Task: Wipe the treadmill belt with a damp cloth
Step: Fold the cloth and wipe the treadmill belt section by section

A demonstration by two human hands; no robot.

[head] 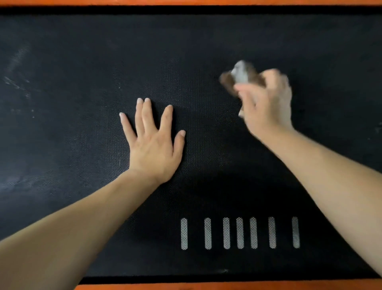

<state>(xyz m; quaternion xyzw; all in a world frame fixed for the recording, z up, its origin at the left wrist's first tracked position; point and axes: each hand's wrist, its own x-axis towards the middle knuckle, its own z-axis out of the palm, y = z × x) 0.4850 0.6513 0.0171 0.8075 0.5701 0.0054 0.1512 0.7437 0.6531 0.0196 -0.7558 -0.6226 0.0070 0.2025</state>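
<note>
Though motion blur smears its outline, the right hand (266, 103) is closed around a crumpled grey-and-brown cloth (240, 75), pressed to the black textured treadmill belt (82, 62) right of centre. Flat on the belt, the left hand (154, 145) has its fingers spread. Both forearms are cut off below. Faint pale smudges (16, 82) mark the belt's left side; orange side rails (206, 286) barely show at the edges.

Orange side rail (186, 2) along top edge of view, second orange side rail (227, 286) along bottom edge. Thin black strip (206, 9) just inside the top rail; a like black strip (206, 279) just inside the bottom rail
</note>
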